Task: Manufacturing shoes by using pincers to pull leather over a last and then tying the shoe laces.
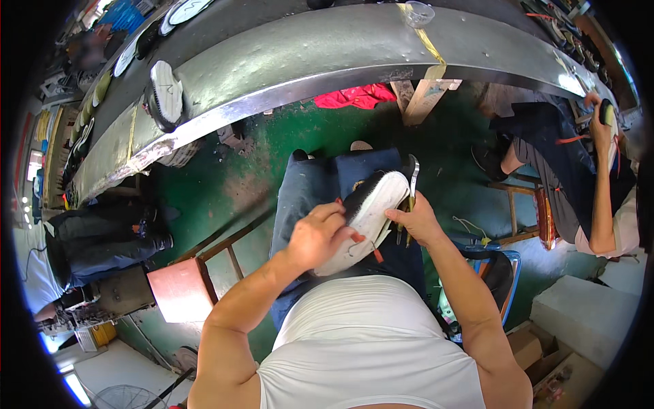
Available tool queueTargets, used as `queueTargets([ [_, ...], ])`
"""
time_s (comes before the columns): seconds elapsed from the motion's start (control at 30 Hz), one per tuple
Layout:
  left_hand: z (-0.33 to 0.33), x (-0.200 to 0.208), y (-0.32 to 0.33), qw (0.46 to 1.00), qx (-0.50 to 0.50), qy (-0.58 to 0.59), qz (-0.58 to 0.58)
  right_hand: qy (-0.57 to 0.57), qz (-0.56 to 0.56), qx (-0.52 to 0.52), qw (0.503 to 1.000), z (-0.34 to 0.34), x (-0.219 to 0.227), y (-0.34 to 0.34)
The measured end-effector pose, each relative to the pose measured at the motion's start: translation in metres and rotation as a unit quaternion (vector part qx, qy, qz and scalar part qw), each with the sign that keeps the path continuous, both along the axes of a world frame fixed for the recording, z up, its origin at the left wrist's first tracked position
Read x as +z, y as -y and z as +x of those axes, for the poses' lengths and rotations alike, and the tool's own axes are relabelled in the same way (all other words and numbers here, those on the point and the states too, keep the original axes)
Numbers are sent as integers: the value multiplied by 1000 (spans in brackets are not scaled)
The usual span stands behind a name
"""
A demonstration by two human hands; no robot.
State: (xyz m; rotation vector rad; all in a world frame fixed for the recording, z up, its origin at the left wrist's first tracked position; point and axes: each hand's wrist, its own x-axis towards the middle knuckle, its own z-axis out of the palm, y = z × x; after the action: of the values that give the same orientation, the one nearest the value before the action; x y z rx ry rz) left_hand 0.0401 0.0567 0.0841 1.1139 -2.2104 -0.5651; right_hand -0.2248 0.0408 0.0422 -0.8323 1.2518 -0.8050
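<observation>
A shoe (371,211) with a white sole and a black upper edged in stitching is tilted over my lap, its sole turned up. My right hand (419,219) grips its right edge, thumb on the sole. A curved metal tool (413,167) sticks up beside that hand, along with thin yellowish shafts; how they are held is partly hidden. My left hand (318,236) is at the shoe's left side, fingers bent in, with orange wraps on some fingertips. What those fingers pinch, if anything, is too small to make out.
A long metal-topped bench (272,58) curves across ahead, bearing another black-and-white shoe (165,95) and a clear plastic cup (418,13). A pink-topped stool (178,290) stands at left. Another person (599,170) sits at right, holding a shoe part. Red cloth (357,95) lies under the bench.
</observation>
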Motion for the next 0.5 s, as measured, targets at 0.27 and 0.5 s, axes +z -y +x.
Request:
queueTargets([
  [0.27, 93, -1, 40, 921, 285, 262, 34, -92, 7, 36, 995, -5, -3, 8],
  [0.5, -40, 24, 86, 915, 19, 62, 398, -225, -26, 72, 971, 15, 16, 3],
])
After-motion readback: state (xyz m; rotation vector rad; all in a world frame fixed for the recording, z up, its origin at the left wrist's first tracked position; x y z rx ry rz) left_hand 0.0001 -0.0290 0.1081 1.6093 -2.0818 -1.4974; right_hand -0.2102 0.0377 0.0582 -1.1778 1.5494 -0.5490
